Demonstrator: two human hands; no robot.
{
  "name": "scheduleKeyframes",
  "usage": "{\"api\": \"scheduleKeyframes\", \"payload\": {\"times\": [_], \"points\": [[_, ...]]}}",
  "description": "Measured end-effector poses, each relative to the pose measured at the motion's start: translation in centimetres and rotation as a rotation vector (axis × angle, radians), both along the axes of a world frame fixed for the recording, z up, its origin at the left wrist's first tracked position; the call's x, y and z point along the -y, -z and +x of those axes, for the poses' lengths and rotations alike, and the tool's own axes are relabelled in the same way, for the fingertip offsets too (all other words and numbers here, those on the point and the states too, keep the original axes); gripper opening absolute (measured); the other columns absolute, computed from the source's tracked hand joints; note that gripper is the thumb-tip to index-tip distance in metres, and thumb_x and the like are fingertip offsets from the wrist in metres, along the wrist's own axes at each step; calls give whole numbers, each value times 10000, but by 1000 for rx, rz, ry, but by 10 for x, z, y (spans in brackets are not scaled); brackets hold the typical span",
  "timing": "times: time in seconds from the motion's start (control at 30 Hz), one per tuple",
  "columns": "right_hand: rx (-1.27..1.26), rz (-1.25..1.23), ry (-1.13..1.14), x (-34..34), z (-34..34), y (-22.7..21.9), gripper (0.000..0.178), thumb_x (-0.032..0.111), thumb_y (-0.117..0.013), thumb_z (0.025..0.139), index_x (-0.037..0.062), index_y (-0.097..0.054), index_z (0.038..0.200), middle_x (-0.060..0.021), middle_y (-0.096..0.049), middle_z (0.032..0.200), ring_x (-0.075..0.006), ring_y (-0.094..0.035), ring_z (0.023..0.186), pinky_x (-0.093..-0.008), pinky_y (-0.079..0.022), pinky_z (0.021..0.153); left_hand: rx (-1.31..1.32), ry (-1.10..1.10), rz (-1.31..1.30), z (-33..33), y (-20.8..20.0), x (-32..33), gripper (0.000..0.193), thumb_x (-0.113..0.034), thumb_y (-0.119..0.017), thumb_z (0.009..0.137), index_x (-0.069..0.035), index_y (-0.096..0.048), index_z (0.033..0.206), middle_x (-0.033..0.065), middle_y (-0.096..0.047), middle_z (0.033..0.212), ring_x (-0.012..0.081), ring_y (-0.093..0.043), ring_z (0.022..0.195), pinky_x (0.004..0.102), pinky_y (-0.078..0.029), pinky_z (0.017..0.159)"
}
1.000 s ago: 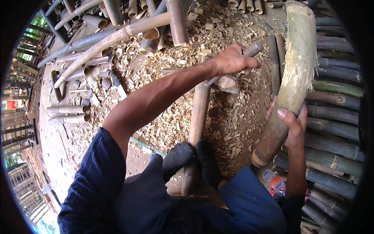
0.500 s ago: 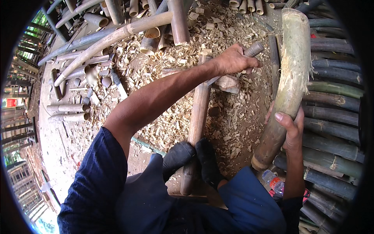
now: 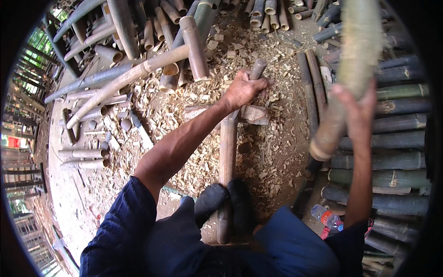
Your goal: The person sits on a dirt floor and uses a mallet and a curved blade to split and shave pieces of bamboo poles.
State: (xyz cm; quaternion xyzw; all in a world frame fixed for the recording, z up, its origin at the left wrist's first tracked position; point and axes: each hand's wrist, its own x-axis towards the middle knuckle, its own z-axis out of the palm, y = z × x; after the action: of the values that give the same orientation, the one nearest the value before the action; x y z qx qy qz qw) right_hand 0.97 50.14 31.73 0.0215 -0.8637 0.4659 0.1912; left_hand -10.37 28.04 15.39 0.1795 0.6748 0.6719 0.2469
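Chip-strewn ground [image 3: 92,203], bamboo poles [image 3: 115,81]

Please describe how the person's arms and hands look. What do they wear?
Both hands are bare: no gloves, rings or watch show on the left hand or the right hand, which is blurred. The forearms are bare too. Dark blue sleeves are pushed up to about the elbow on both arms.

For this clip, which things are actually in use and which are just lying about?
In use:
- left hand, gripping a tool handle
- right hand, holding a thick bamboo piece
- bamboo pole pinned between the dark shoes

Lying about:
- bamboo stack at right
- cut bamboo tubes
- wood chips
- plastic bottle
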Motion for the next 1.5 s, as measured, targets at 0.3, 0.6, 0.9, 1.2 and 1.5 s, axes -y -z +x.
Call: {"api": "scheduleKeyframes", "payload": {"times": [0.3, 0.6, 0.9, 1.2, 1.5], "points": [[39, 71, -127, 14, -14, -28, 905, 262, -821, 705, -83, -401, 1429, -243, -574, 1297, -316, -620, 1136, -403, -506, 1008, 77, -36, 127, -7, 7, 0, 284, -305, -728, 902, -29, -736, 968, 16, -637, 681, 83, -500, 531, 256, -419, 512], [372, 515, -126, -18, -31, 27, 949, 138, -801, 671, -79, -353, 1479, -300, -478, 1439, -372, -489, 1348, -443, -397, 1140, 193, 27, 334, -17, 33, -20, 278, -262, -767, 885, -13, -681, 973, 40, -637, 731, 95, -529, 552, 230, -408, 475], [11, -130, 128, -73, -24, -47, 636, 187, -818, 744, 12, -521, 1278, -119, -660, 1002, -197, -672, 758, -299, -569, 680, 135, 133, 71, -26, 34, -26, 471, -325, -697, 943, 1, -459, 1186, 74, -619, 901, 123, -548, 732, 281, -479, 709], [461, 588, -19, -34, -12, 22, 1033, 180, -810, 633, -16, -332, 1528, -265, -565, 1377, -368, -577, 1248, -445, -454, 1085, 142, 104, 184, -20, 34, -22, 261, -250, -722, 923, -5, -674, 1000, 56, -636, 756, 94, -521, 546, 248, -408, 459], [4, -25, 73, -81, -30, 4, 772, 186, -792, 741, -22, -454, 1404, -180, -613, 1204, -256, -649, 1012, -366, -531, 931, 352, 248, 64, -31, 14, -24, 270, -237, -699, 895, -28, -706, 1065, -11, -572, 640, 62, -414, 473, 244, -300, 421]]}}
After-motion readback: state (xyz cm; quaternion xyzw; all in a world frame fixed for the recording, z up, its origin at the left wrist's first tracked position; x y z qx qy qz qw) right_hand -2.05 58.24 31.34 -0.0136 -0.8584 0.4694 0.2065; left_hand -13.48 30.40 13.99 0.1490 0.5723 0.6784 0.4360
